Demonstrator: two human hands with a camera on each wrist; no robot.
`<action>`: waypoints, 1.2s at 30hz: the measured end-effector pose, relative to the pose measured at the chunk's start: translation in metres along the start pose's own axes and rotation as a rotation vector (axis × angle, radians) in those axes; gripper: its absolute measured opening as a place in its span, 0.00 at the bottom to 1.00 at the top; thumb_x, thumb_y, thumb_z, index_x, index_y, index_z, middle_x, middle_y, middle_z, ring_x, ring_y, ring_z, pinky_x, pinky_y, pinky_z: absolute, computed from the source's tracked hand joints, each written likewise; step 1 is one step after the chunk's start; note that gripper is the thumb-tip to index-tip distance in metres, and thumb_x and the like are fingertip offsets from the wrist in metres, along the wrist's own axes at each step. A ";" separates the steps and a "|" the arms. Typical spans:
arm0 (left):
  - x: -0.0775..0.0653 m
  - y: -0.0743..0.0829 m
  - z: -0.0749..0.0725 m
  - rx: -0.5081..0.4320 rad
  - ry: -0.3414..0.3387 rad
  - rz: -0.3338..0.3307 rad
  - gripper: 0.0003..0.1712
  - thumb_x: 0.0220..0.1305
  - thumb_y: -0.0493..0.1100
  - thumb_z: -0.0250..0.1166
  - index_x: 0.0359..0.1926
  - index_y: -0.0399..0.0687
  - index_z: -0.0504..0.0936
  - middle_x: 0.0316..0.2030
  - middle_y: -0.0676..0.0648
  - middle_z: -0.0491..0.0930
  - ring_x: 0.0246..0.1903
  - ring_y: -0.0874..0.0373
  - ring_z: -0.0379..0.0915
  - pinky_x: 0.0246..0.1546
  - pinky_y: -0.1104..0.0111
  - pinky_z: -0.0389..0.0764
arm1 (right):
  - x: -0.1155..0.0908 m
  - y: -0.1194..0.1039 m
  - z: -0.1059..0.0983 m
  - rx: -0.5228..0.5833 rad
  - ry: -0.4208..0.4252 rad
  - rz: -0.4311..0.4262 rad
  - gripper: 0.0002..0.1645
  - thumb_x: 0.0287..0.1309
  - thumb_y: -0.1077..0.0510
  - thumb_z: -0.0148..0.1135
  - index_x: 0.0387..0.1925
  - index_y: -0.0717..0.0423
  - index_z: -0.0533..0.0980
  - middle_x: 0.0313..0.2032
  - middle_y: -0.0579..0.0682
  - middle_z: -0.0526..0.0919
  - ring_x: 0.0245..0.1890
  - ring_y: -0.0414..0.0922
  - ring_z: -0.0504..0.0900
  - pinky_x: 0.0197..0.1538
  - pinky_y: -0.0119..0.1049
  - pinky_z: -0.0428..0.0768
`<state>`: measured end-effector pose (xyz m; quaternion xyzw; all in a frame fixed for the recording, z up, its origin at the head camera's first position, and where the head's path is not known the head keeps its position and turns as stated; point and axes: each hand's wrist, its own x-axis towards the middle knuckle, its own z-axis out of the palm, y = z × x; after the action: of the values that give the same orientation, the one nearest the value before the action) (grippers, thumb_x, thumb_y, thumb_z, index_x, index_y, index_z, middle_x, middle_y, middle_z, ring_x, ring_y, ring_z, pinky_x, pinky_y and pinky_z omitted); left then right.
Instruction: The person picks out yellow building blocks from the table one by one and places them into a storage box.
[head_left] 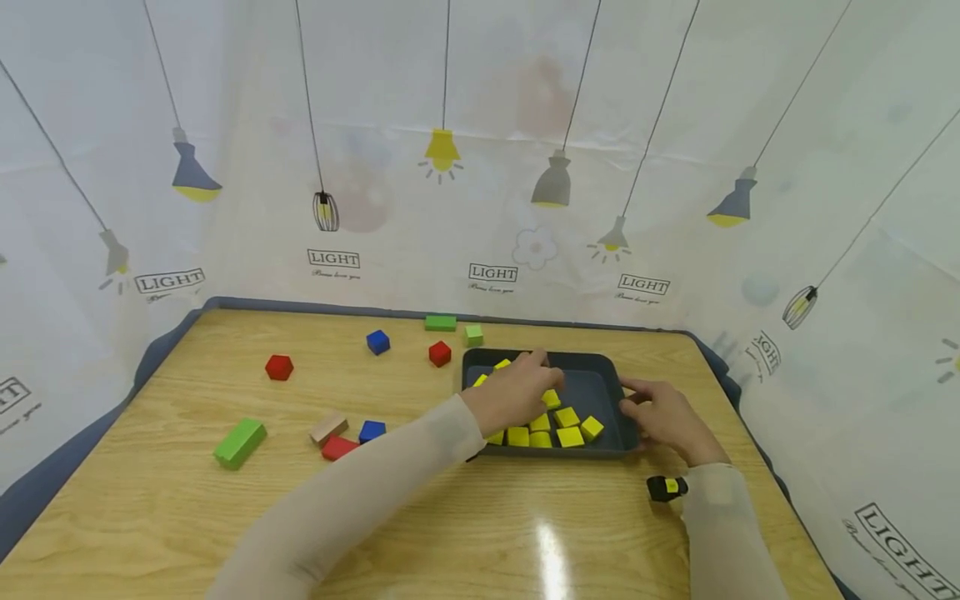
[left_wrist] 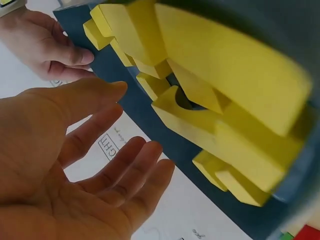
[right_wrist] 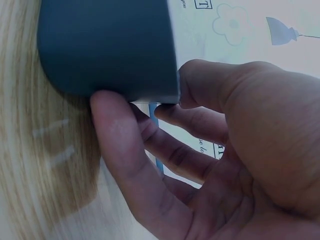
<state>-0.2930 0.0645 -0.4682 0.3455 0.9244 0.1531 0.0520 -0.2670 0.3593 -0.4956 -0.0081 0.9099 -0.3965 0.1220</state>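
A dark grey tray (head_left: 592, 392) sits towards the right of the table, with several yellow blocks (head_left: 567, 417) mostly along its near and left sides. My left hand (head_left: 517, 390) hovers over the tray's left half. In the left wrist view its fingers (left_wrist: 125, 192) are loosely bent beside the yellow blocks, holding none. At the tray's right end, my right hand (head_left: 667, 417) grips the wall. The right wrist view has the thumb (right_wrist: 207, 82) at the rim and a finger (right_wrist: 117, 130) against the outside near the bottom. Blocks under my left hand are partly hidden.
Left of the tray lie a green block (head_left: 240, 443), a bare wood block (head_left: 328, 428), a red block (head_left: 340, 448) and a blue block (head_left: 372, 431). Farther back are red (head_left: 279, 367), blue (head_left: 378, 342) and green (head_left: 440, 322) blocks. A printed curtain (head_left: 405, 250) surrounds the table.
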 end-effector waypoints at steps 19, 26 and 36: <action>-0.072 -0.054 -0.013 0.021 0.167 -0.014 0.26 0.83 0.51 0.76 0.74 0.50 0.88 0.69 0.42 0.84 0.57 0.49 0.85 0.60 0.56 0.92 | 0.006 0.013 -0.002 -0.018 0.010 -0.021 0.37 0.88 0.58 0.59 0.89 0.63 0.66 0.69 0.74 0.84 0.32 0.49 0.84 0.37 0.44 0.95; -0.116 -0.090 -0.019 0.066 0.216 -0.142 0.43 0.82 0.67 0.72 0.85 0.52 0.76 0.79 0.38 0.78 0.70 0.38 0.84 0.73 0.35 0.85 | 0.005 0.011 -0.002 -0.058 0.014 -0.049 0.36 0.90 0.58 0.58 0.89 0.65 0.66 0.70 0.75 0.83 0.29 0.48 0.84 0.35 0.43 0.93; -0.182 -0.136 -0.028 0.110 0.254 -0.322 0.53 0.81 0.77 0.65 0.92 0.55 0.67 0.87 0.31 0.67 0.80 0.22 0.72 0.82 0.22 0.68 | -0.005 0.014 -0.004 -0.242 0.046 -0.095 0.41 0.92 0.52 0.58 0.91 0.67 0.59 0.73 0.78 0.81 0.29 0.47 0.88 0.43 0.47 0.92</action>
<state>-0.2461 -0.1586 -0.4867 0.1737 0.9737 0.1346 -0.0602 -0.2623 0.3722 -0.5021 -0.0568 0.9522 -0.2893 0.0804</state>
